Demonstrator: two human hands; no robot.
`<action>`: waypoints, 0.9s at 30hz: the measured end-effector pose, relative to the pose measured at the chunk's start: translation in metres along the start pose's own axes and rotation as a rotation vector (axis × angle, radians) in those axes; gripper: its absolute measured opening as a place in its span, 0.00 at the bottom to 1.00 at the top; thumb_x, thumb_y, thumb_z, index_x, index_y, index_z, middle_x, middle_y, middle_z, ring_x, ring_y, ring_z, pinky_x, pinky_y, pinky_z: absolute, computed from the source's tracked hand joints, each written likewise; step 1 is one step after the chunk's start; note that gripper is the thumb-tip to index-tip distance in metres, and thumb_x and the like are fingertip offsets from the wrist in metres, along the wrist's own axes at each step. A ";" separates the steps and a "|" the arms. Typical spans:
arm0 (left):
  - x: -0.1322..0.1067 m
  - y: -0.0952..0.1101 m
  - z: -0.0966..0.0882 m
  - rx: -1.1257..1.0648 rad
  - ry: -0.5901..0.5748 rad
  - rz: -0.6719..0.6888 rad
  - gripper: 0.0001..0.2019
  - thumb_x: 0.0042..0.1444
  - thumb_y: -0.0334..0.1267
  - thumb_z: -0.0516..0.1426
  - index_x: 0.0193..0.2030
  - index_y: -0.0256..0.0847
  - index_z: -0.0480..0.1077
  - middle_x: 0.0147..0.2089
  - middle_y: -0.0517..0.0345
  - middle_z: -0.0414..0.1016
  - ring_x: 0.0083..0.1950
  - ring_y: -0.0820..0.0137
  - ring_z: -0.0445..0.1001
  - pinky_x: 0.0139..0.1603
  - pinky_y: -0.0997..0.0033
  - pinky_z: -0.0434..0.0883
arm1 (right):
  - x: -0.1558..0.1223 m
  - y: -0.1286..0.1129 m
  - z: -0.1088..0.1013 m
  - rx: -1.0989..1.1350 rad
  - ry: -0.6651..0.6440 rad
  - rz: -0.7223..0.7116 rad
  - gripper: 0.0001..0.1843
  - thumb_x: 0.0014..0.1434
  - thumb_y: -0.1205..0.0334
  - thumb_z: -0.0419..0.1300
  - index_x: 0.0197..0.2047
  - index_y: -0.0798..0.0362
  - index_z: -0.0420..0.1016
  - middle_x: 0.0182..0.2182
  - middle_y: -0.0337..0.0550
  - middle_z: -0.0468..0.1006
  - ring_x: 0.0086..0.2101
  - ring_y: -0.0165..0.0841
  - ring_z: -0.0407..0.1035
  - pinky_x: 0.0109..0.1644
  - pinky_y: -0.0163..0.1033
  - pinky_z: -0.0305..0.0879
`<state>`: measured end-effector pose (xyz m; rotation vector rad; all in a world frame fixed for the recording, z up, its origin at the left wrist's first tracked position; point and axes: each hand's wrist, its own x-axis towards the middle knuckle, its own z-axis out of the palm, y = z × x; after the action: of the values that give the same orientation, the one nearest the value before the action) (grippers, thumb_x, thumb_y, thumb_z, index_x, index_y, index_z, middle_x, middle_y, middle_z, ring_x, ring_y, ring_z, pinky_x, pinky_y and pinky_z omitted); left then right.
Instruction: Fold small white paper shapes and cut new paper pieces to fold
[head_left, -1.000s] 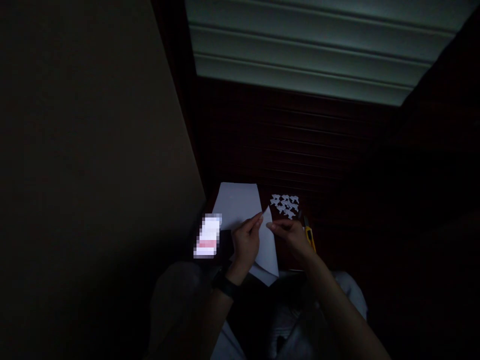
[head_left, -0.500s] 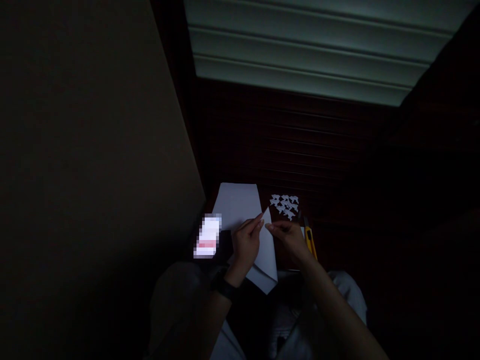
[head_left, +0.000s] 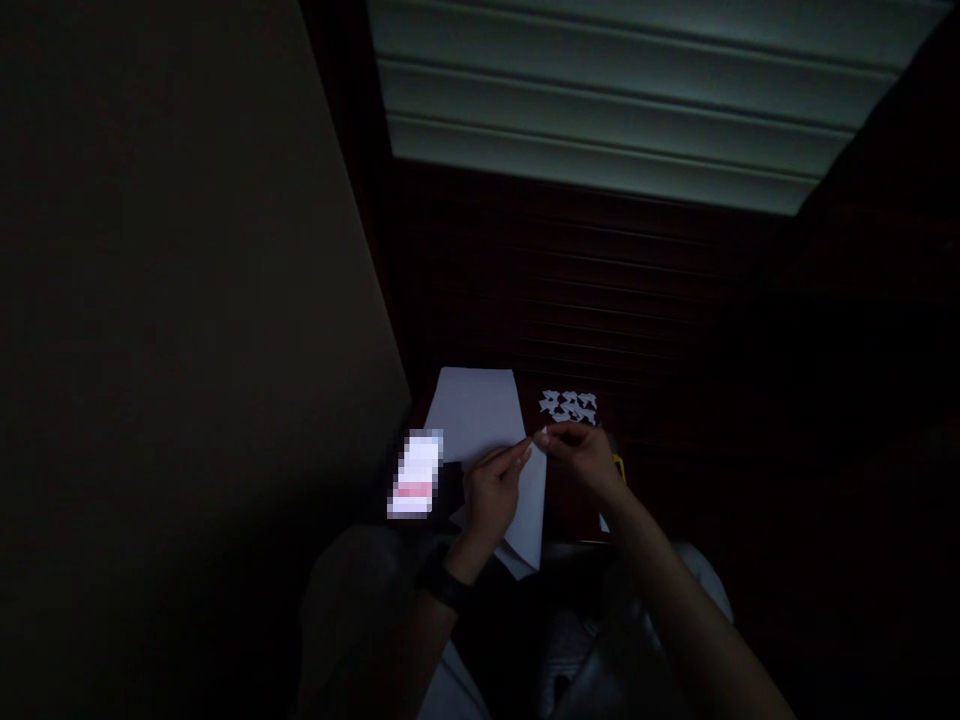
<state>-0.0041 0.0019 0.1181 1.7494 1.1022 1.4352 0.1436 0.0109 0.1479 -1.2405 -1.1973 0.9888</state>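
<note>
Between my hands is a folded sheet of white paper (head_left: 531, 510), its narrow tip pointing away from me and its wide end hanging near my lap. My left hand (head_left: 493, 490) is closed on the sheet's left side, with a dark band on the wrist. At the upper tip, my right hand (head_left: 577, 455) pinches the paper between thumb and fingers. Behind the hands lies more white paper (head_left: 476, 405), flat on the dark table. Several small white paper cut-outs (head_left: 568, 404) lie in a cluster just beyond my right hand.
A lit phone screen (head_left: 416, 475), blurred out, lies left of my left hand. The yellow cutter (head_left: 618, 466) is mostly hidden behind my right hand and forearm. A wall (head_left: 225, 250) rises close on the left, and a slatted panel (head_left: 600, 110) stands behind the table.
My right hand has moved slightly up and left and now grips the paper's tip. The sheet's lower end has swung a little left. The right hand now covers more of the cutter.
</note>
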 end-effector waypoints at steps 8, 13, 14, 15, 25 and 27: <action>0.000 0.006 0.000 0.004 0.010 0.038 0.12 0.58 0.35 0.53 0.47 0.45 0.73 0.42 0.56 0.77 0.42 0.69 0.74 0.44 0.70 0.71 | 0.002 -0.003 -0.003 0.014 -0.001 -0.009 0.15 0.42 0.51 0.67 0.30 0.53 0.78 0.29 0.43 0.78 0.32 0.35 0.70 0.38 0.40 0.65; -0.002 0.005 0.001 -0.006 0.014 0.028 0.12 0.58 0.34 0.53 0.46 0.44 0.73 0.41 0.56 0.77 0.41 0.70 0.74 0.43 0.71 0.71 | 0.001 -0.006 -0.003 0.037 -0.025 0.002 0.13 0.41 0.52 0.67 0.29 0.53 0.78 0.26 0.41 0.77 0.28 0.33 0.69 0.34 0.38 0.63; -0.002 0.005 0.001 -0.006 0.019 0.025 0.12 0.58 0.34 0.53 0.46 0.43 0.73 0.41 0.55 0.77 0.42 0.69 0.74 0.43 0.71 0.71 | 0.001 -0.006 -0.003 0.037 -0.021 0.007 0.14 0.41 0.52 0.68 0.28 0.53 0.78 0.26 0.41 0.77 0.27 0.32 0.69 0.33 0.38 0.63; -0.003 0.005 0.002 -0.005 0.028 0.022 0.12 0.57 0.34 0.53 0.46 0.43 0.73 0.42 0.55 0.77 0.42 0.69 0.74 0.44 0.71 0.71 | 0.001 -0.007 -0.002 0.035 -0.016 0.011 0.14 0.41 0.52 0.68 0.28 0.53 0.78 0.25 0.41 0.77 0.27 0.32 0.68 0.32 0.37 0.63; -0.006 0.005 -0.001 -0.007 0.036 0.049 0.12 0.58 0.34 0.53 0.47 0.44 0.73 0.42 0.55 0.77 0.43 0.69 0.74 0.45 0.70 0.71 | -0.004 -0.017 0.003 -0.022 0.038 -0.037 0.14 0.43 0.52 0.67 0.28 0.54 0.78 0.24 0.42 0.76 0.26 0.32 0.67 0.30 0.36 0.62; -0.007 0.005 -0.001 -0.004 0.048 0.055 0.12 0.58 0.34 0.53 0.47 0.44 0.73 0.43 0.55 0.77 0.43 0.69 0.74 0.46 0.70 0.71 | -0.005 -0.018 0.003 -0.026 0.032 -0.036 0.14 0.43 0.52 0.67 0.28 0.55 0.78 0.24 0.43 0.77 0.26 0.32 0.68 0.30 0.36 0.62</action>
<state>-0.0050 -0.0064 0.1193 1.7637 1.0830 1.5186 0.1389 0.0044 0.1652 -1.2468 -1.2068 0.9268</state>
